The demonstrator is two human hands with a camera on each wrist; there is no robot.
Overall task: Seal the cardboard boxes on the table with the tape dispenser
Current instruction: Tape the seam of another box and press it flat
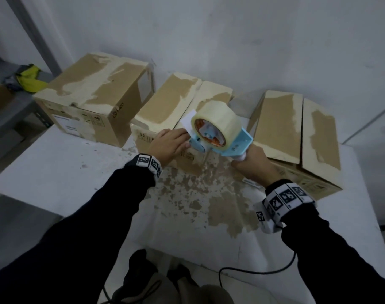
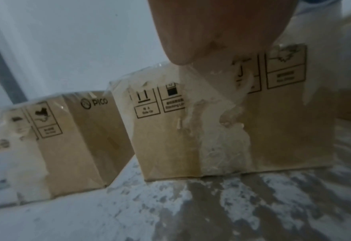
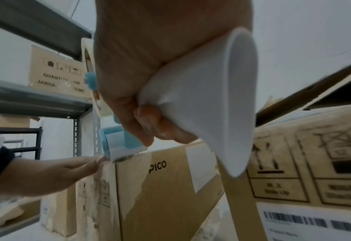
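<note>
Three brown cardboard boxes stand in a row on the white table (image 1: 55, 172): a left box (image 1: 92, 95), a middle box (image 1: 176, 102) and a right box (image 1: 296, 132) whose flaps sit slightly raised. My right hand (image 1: 250, 159) grips the white handle (image 3: 201, 97) of a blue tape dispenser (image 1: 217, 126) with a clear roll, held over the middle box's front top edge. My left hand (image 1: 169, 143) lies with straight fingers on that edge, fingertips (image 3: 96, 161) touching the tape end at the dispenser's mouth. Clear tape hangs over the box front (image 2: 273, 130).
A grey metal shelf (image 1: 11, 110) stands to the left with a yellow item (image 1: 30, 79) and a printed carton (image 3: 57, 73). The wall (image 1: 231, 40) is close behind the boxes. The tabletop is worn and patchy (image 1: 198, 194) in front. A black cable (image 1: 252, 270) hangs below the table's near edge.
</note>
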